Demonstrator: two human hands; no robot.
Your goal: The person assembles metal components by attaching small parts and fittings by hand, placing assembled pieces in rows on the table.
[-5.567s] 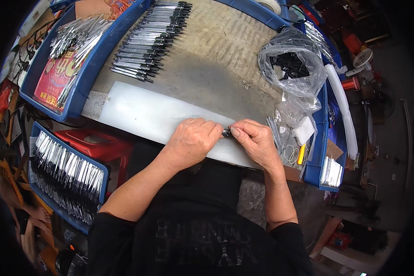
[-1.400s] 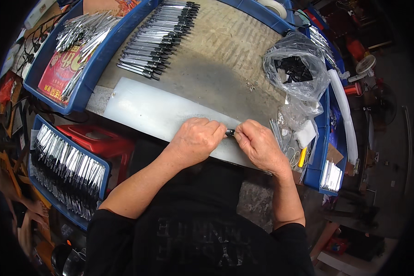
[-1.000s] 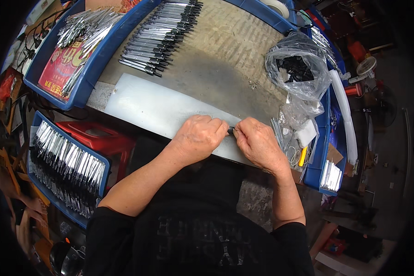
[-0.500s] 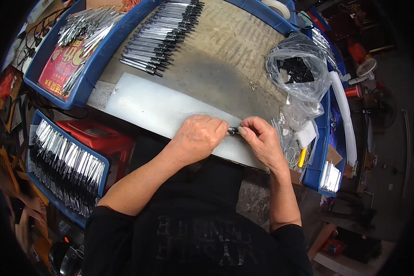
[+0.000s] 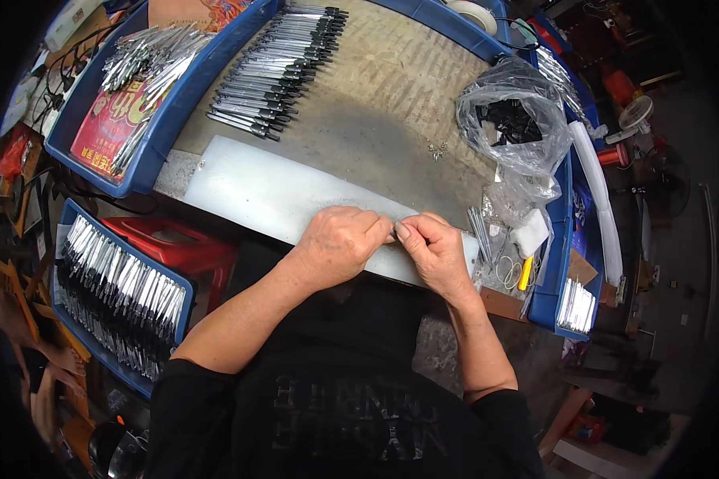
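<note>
Both hands meet over a long white board (image 5: pixel 256 177) along the table's near edge. My left hand (image 5: pixel 339 246) is closed in a fist around a pen (image 5: pixel 393 233); only a small dark bit of it shows between the hands. My right hand (image 5: pixel 435 254) pinches the pen's other end with thumb and forefinger, its fingertips against the left hand. Most of the pen is hidden by my fingers. Beyond the board, a slanting row of clear pens with black ends (image 5: pixel 276 76) lies on the table. Tiny metal pieces (image 5: pixel 437 150) lie in a small heap past my right hand.
A clear plastic bag (image 5: pixel 539 156) of black parts stands at the right, near a yellow-handled tool (image 5: pixel 525 273). Blue trays flank the table; the left one (image 5: pixel 161 132) holds silvery sticks. A blue bin (image 5: pixel 185 307) of pens sits lower left beside a red stool (image 5: pixel 164 239).
My right hand has moved left, up against my left hand. The black part of the pen that showed between them is now almost wholly covered.
</note>
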